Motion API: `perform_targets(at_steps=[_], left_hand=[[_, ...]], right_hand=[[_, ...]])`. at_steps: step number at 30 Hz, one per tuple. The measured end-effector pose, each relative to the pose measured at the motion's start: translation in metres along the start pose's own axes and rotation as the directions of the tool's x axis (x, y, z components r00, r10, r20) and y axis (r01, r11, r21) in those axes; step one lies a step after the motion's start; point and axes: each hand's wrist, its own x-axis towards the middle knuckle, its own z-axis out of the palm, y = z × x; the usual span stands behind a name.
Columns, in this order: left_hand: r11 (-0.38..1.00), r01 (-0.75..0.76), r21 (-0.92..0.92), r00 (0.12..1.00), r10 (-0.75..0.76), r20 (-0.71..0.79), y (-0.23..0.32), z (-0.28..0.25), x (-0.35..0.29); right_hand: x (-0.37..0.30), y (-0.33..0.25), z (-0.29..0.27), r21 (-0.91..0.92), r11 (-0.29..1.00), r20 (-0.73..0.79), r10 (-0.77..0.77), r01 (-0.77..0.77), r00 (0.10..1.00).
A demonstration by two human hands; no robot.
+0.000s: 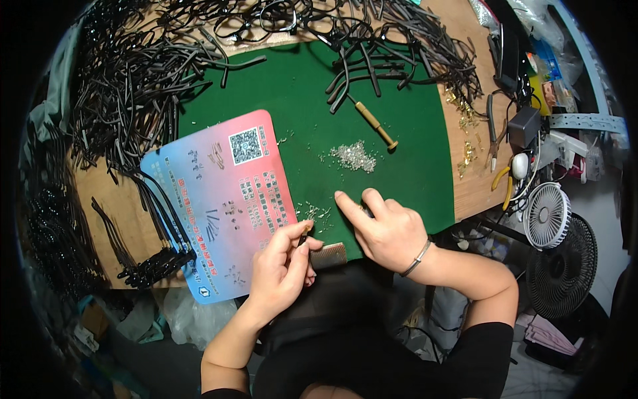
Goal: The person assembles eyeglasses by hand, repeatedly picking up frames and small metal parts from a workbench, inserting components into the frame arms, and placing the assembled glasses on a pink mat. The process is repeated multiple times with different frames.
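Note:
My left hand is closed in a pinch around a small dark piece with a gold-coloured end, too small to name. It is beside the right edge of a pink and blue printed mat. My right hand is over the green mat, its index finger stretched forward and the others curled. A small dark bit shows between its fingers, and I cannot make out what it is. A scatter of tiny metal pieces lies between the hands. Farther off are a heap of small clear or silvery parts and a brass-handled screwdriver.
Black eyeglass temples and frames pile along the left and far side. Small groups of screws and metal bits lie on the printed mat. On the right are gold-coloured parts, yellow-handled pliers and a white fan.

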Motion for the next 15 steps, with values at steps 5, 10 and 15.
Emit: perform_targets(at_steps=[5, 10, 15], left_hand=[[0.987, -0.077, 0.142, 0.995, 0.085, -0.049, -0.003, 0.006, 0.002], [0.925, -0.178, 0.337, 0.96, 0.239, -0.148, -0.013, 0.01, 0.003], [0.731, -0.341, 0.591, 0.833, 0.526, -0.17, -0.019, 0.017, 0.008]], right_hand=[[0.001, 0.002, 0.003, -0.118, 0.992, 0.014, -0.046, 0.048, 0.999], [0.004, -0.006, -0.018, 0.592, 0.763, 0.348, 0.049, -0.26, 0.936], [0.01, -0.021, -0.026, 0.64, 0.677, 0.515, -0.027, -0.363, 0.857]])
